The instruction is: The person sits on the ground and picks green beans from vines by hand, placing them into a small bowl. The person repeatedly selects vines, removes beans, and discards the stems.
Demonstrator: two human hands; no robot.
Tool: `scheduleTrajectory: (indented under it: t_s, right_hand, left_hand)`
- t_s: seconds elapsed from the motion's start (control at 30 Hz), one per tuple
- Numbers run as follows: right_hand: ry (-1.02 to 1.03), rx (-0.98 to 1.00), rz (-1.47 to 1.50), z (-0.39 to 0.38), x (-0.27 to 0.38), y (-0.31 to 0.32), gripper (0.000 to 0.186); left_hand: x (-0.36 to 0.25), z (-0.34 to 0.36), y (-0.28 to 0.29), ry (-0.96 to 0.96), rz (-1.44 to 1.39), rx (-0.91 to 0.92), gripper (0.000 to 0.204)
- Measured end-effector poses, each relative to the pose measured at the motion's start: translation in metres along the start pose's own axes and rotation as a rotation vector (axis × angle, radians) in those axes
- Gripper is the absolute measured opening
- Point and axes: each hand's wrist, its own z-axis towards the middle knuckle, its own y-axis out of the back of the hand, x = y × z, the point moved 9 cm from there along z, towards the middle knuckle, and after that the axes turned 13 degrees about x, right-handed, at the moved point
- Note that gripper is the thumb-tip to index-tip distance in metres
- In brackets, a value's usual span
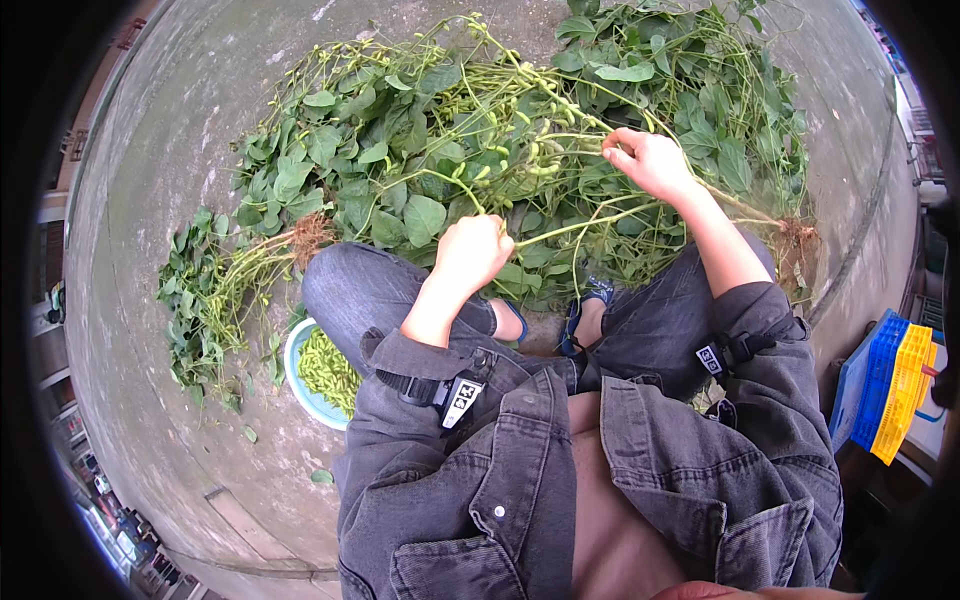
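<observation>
My left hand (470, 255) is closed round a green bean-plant stem (585, 224), which sticks out on both sides of the fist above my left knee. Farther out and to the right, my right hand (648, 163) pinches at a thin stem with bean pods (545, 168) just left of its fingertips. What exactly lies between those fingers is partly hidden. Beneath both hands spreads a heap of uprooted bean plants (385, 150), leafy and hung with green pods. A light-blue basin (303, 393) beside my left leg holds many picked green pods (328, 368).
Brown roots (308, 238) of a smaller bundle lie left of my left knee; other roots (797, 240) lie right of my right knee. Blue and yellow plastic crates (880, 385) stand at the right. Loose leaves (321, 477) dot the concrete floor (150, 300).
</observation>
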Motion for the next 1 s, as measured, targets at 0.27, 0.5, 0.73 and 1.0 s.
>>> scheduleTrajectory:
  t_s: [0.27, 0.5, 0.73, 1.0]
  right_hand:
    - [0.116, 0.374, -0.170, 0.042, 0.062, -0.083, 0.039]
    - [0.190, 0.018, 0.980, 0.032, 0.034, 0.015, 0.025]
    - [0.233, -0.227, 1.374, -0.006, -0.007, 0.044, 0.020]
    - [0.157, -0.278, 1.397, 0.003, -0.006, 0.014, 0.017]
  left_hand:
    - [-0.034, -0.019, -0.118, -0.171, -0.145, 0.590, 0.030]
    - [0.030, 0.023, -0.159, 0.019, -0.301, 0.413, 0.029]
    - [0.033, 0.023, -0.068, 0.017, -0.499, -0.353, 0.041]
    - [-0.096, -0.039, -0.041, -0.261, -1.018, 0.458, 0.020]
